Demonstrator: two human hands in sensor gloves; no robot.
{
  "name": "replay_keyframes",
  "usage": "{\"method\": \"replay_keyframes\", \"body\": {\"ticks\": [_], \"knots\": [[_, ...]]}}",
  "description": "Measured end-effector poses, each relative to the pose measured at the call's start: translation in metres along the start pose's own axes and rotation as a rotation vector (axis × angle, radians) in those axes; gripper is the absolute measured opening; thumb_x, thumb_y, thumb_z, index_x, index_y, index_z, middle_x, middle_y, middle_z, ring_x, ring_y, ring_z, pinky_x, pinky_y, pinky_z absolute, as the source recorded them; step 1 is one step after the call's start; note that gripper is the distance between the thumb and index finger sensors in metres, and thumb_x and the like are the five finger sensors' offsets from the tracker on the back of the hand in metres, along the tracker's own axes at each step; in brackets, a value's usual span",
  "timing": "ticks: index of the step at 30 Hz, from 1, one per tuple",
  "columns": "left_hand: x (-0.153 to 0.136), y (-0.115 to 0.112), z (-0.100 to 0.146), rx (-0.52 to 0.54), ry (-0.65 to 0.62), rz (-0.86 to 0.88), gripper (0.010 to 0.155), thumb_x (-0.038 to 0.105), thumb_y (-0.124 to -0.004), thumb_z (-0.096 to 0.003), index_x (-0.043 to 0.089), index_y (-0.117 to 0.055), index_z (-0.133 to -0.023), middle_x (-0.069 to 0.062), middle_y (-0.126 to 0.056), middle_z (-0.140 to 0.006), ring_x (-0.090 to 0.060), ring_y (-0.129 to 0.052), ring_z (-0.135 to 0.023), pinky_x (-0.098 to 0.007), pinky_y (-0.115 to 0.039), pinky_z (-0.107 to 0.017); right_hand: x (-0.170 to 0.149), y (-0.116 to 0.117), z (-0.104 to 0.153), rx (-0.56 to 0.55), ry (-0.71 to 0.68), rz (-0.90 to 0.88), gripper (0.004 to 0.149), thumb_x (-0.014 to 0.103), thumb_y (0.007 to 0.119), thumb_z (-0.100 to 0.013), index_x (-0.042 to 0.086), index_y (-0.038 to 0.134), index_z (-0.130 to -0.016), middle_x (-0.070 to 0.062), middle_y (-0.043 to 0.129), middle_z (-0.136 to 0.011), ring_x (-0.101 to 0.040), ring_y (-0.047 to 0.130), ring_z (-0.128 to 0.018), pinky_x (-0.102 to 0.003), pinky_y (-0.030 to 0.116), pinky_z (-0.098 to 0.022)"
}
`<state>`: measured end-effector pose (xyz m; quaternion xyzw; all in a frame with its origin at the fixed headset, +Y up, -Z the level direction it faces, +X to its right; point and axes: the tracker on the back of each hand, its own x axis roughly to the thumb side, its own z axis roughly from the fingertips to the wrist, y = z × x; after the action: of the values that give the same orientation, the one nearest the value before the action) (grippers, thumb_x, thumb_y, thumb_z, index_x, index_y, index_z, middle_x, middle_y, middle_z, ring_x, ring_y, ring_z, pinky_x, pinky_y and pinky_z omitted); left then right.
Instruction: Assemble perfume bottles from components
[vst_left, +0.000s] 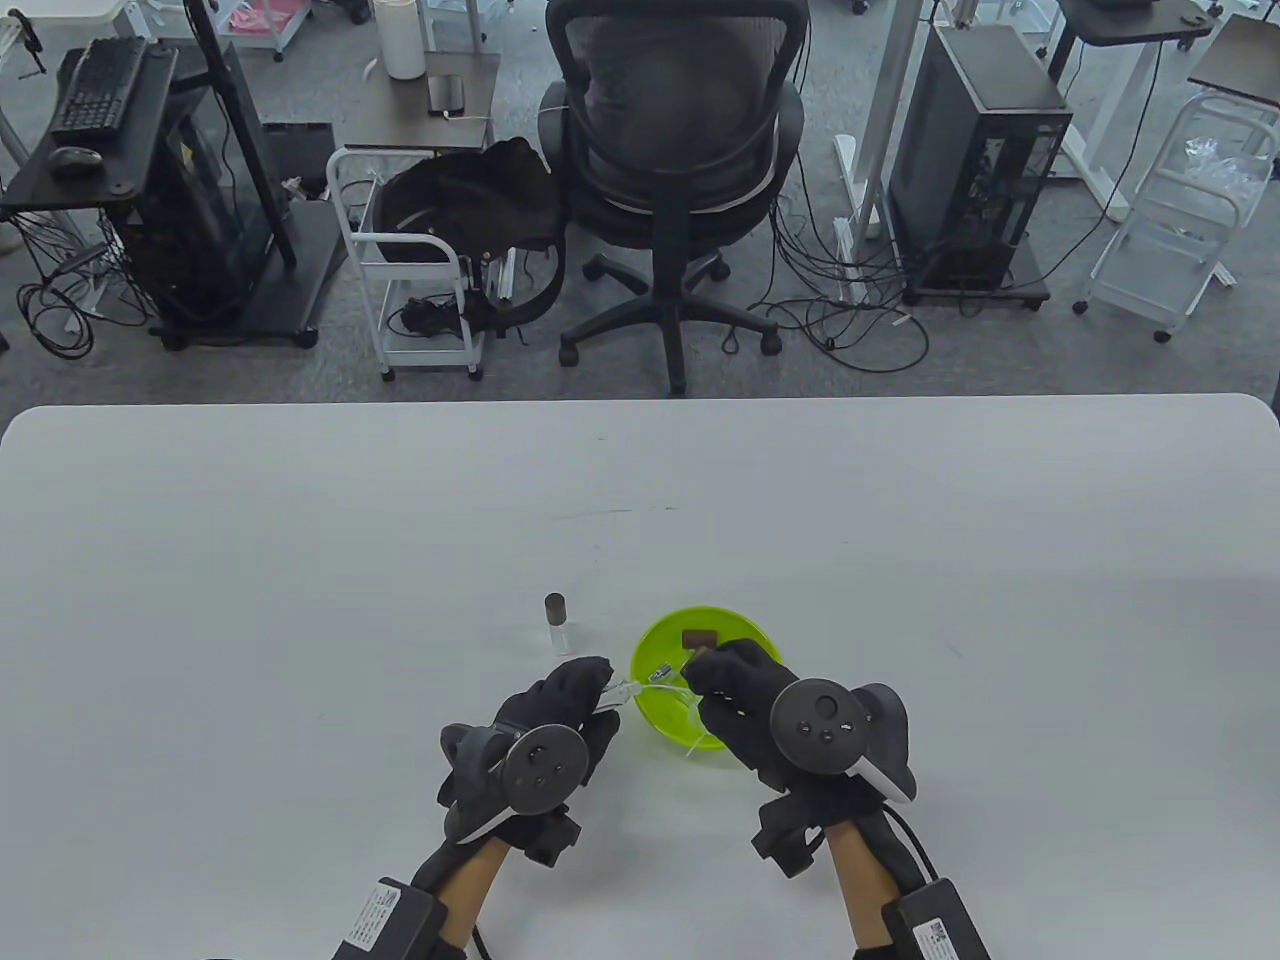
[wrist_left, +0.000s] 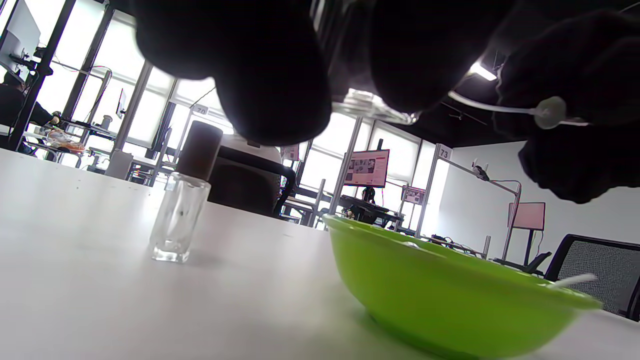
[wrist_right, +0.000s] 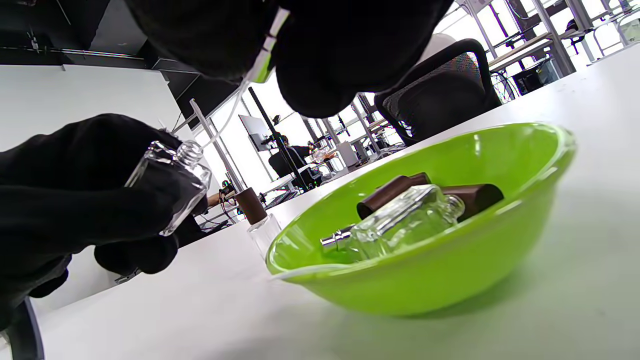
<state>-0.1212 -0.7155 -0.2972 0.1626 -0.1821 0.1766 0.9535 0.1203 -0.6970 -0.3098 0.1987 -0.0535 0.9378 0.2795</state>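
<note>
Threading a thin white dip tube (wrist_right: 220, 125) towards the open neck of a small clear glass bottle (wrist_right: 172, 187), the assembly step is caught mid-air just left of a lime-green plastic bowl (vst_left: 660, 715) on a white table (vst_left: 300, 560). The bottle is gripped in the curled fingers of the left hand (vst_left: 545, 735), tilted with its threaded neck towards three o'clock. The pump end of the tube is pinched between thumb and fingertips of the right hand (vst_left: 760, 715), which hovers over the bowl's near half. In the right wrist view the tube's free end appears to lie beside the neck and not yet inside it, though this cannot be told for certain.

To be done well, the bottle is best kept steady and the tube's tip aligned with the mouth before the pump is pushed home; a grip nearer the tip would be judged to curb the tube's flex. One finished bottle with a brown cylindrical cap (vst_left: 557, 622) stands upright at eleven o'clock from the bowl. Inside the bowl, another clear glass bottle (wrist_right: 400, 220) and brown caps (wrist_right: 392, 192) are seen waiting.
</note>
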Motion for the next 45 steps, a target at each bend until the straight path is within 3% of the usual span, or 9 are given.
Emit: {"method": "replay_keyframes", "body": {"ticks": [19, 23, 30, 34, 37, 39, 42, 44, 45], "knots": [[0.025, -0.002, 0.004, -0.001, -0.094, 0.009, 0.055, 0.044, -0.084, -0.0487, 0.02, -0.066, -0.095, -0.01, -0.087, -0.09, -0.017, -0.104, -0.05, -0.024, -0.088, -0.043, 0.01, 0.015, -0.002, 0.067, -0.024, -0.131, 0.042, 0.029, 0.072, -0.062, 0.028, 0.061, -0.102, -0.009, 0.072, -0.104, -0.019, 0.093, -0.085, -0.039, 0.084, -0.07], [0.028, -0.002, 0.005, 0.004, -0.103, 0.021, 0.054, 0.041, -0.085, -0.0481, 0.019, -0.068, -0.094, -0.011, -0.088, -0.089, -0.018, -0.105, -0.048, -0.023, -0.089, -0.041, 0.01, 0.016, -0.002, 0.057, -0.018, -0.09, 0.044, 0.03, 0.069, -0.059, 0.024, 0.062, -0.103, -0.009, 0.078, -0.097, -0.014, 0.097, -0.077, -0.037, 0.087, -0.066], [0.032, 0.0, 0.006, 0.02, -0.119, 0.036, 0.053, 0.041, -0.085, -0.0475, 0.016, -0.071, -0.093, -0.013, -0.091, -0.085, -0.016, -0.106, -0.043, -0.021, -0.09, -0.038, 0.009, 0.022, -0.003, 0.023, 0.039, -0.096, 0.046, 0.04, 0.054, -0.063, 0.019, 0.059, -0.103, -0.001, 0.088, -0.071, -0.001, 0.096, -0.05, -0.03, 0.088, -0.051], [0.03, 0.002, 0.006, 0.028, -0.111, 0.059, 0.053, 0.041, -0.084, -0.0473, 0.017, -0.07, -0.093, -0.012, -0.091, -0.086, -0.015, -0.106, -0.043, -0.021, -0.09, -0.038, 0.008, 0.02, -0.004, 0.106, -0.008, -0.174, 0.048, 0.042, 0.059, -0.062, 0.02, 0.06, -0.104, -0.006, 0.086, -0.085, -0.008, 0.099, -0.064, -0.034, 0.088, -0.059], [0.028, 0.002, 0.006, 0.028, -0.103, 0.056, 0.053, 0.041, -0.085, -0.0468, 0.017, -0.07, -0.093, -0.012, -0.091, -0.086, -0.016, -0.106, -0.043, -0.021, -0.09, -0.038, 0.007, 0.018, -0.005, 0.167, -0.022, -0.21, 0.049, 0.033, 0.064, -0.062, 0.018, 0.056, -0.107, -0.011, 0.081, -0.092, -0.014, 0.097, -0.073, -0.039, 0.086, -0.064], [0.028, 0.002, 0.006, 0.019, -0.109, 0.076, 0.053, 0.041, -0.085, -0.0467, 0.017, -0.071, -0.093, -0.012, -0.091, -0.086, -0.016, -0.106, -0.043, -0.021, -0.09, -0.038, 0.008, 0.019, -0.005, 0.139, -0.009, -0.172, 0.049, 0.034, 0.063, -0.06, 0.015, 0.059, -0.105, -0.01, 0.085, -0.085, -0.01, 0.099, -0.066, -0.036, 0.088, -0.061], [0.032, 0.001, 0.007, 0.022, -0.126, 0.061, 0.053, 0.04, -0.085, -0.0467, 0.017, -0.071, -0.092, -0.012, -0.091, -0.086, -0.016, -0.106, -0.043, -0.021, -0.09, -0.038, 0.01, 0.02, -0.006, 0.103, 0.024, -0.061, 0.053, 0.045, 0.055, -0.061, 0.008, 0.067, -0.096, 0.0, 0.089, -0.063, -0.005, 0.094, -0.042, -0.033, 0.086, -0.045], [0.034, 0.002, 0.007, 0.023, -0.136, 0.063, 0.053, 0.04, -0.085, -0.0466, 0.017, -0.071, -0.092, -0.012, -0.092, -0.085, -0.016, -0.106, -0.042, -0.021, -0.09, -0.038, 0.009, 0.021, -0.005, 0.079, 0.039, -0.009, 0.055, 0.054, 0.051, -0.061, 0.011, 0.074, -0.088, 0.004, 0.089, -0.056, -0.005, 0.093, -0.037, -0.033, 0.086, -0.042], [0.035, 0.002, 0.007, 0.027, -0.135, 0.055, 0.053, 0.04, -0.085, -0.0467, 0.016, -0.071, -0.092, -0.013, -0.092, -0.085, -0.016, -0.106, -0.042, -0.021, -0.09, -0.037, 0.01, 0.023, -0.004, 0.05, 0.054, -0.009, 0.055, 0.055, 0.051, -0.062, 0.014, 0.072, -0.089, 0.002, 0.089, -0.061, -0.007, 0.094, -0.042, -0.034, 0.085, -0.046]]}}
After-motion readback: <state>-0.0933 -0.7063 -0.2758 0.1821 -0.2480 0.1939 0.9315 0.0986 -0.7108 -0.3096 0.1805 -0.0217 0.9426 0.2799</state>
